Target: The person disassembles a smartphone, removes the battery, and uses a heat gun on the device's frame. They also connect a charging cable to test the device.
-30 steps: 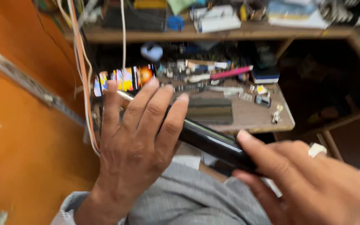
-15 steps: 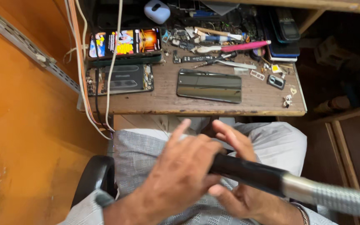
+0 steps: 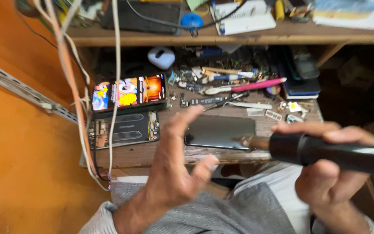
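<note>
My right hand (image 3: 332,184) grips a thick black cylindrical tool (image 3: 338,151) that runs off the right edge. Its narrow metal tip (image 3: 249,141) points left, over the right end of a dark phone (image 3: 219,131) lying flat on the wooden bench (image 3: 152,154). My left hand (image 3: 176,171) hovers in front of the bench edge with fingers spread and nothing in it, its fingertips near the dark phone's left end. My lap in grey patterned cloth (image 3: 221,214) is below both hands.
A phone with a lit colourful screen (image 3: 128,92) lies at the bench's left, an opened phone body (image 3: 126,128) just in front of it. Small tools, a pink-handled one (image 3: 256,83) and loose parts crowd the back. Cables (image 3: 72,99) hang on the left by an orange wall (image 3: 18,164). A cluttered shelf (image 3: 195,40) runs above.
My left hand has let go of the black tool and opened. The right hand has raised the tool so its tip sits over the dark phone. The view has tilted up.
</note>
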